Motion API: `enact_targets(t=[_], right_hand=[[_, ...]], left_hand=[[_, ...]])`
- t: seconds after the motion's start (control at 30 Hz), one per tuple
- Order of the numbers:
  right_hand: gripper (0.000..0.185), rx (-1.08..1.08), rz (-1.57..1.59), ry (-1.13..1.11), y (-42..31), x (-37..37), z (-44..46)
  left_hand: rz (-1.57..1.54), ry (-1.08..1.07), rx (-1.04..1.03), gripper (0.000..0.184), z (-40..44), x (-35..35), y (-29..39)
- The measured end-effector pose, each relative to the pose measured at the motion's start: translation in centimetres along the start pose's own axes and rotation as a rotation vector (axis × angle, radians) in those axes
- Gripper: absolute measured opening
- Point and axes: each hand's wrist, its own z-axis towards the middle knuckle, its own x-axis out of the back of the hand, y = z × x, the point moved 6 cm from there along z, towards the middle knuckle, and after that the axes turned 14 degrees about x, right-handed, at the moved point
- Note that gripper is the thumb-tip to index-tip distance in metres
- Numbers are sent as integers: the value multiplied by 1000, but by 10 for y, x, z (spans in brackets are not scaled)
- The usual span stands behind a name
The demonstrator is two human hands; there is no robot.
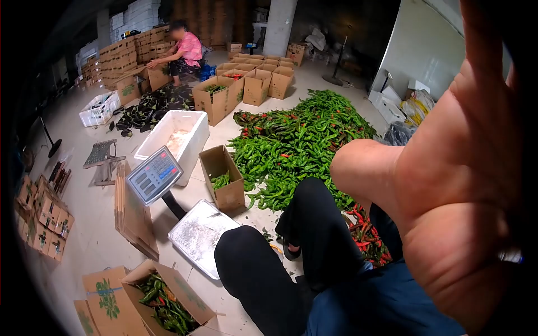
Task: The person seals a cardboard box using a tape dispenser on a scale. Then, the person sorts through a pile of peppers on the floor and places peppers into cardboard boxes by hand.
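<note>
Close to the camera on the right, my right hand (448, 151) is raised, its palm side toward me. It looks open: one finger stretches up past the frame's edge and one rounded digit points left, apart from it. I see nothing held in it; the other fingertips are cut off or in shadow. My left hand is not in view. Beyond the raised hand spreads a large heap of green chili peppers (305, 145), with some red ones mixed in. Red chili peppers (364, 238) lie beside my legs.
A platform scale (202, 238) stands before my knees. Near it are a cardboard box (230, 196) holding a few green peppers, a white foam box (196, 140) and a fuller pepper box (168, 302). Farther back, a person (188, 47) squats by eggplants (157, 106) and cartons (258, 87).
</note>
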Motion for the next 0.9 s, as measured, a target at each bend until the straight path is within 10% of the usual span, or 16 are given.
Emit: enact_targets(t=[0.9], right_hand=[[70, 38, -86, 81, -7, 28, -1]], left_hand=[[-24, 142, 135, 35, -35, 18, -136]])
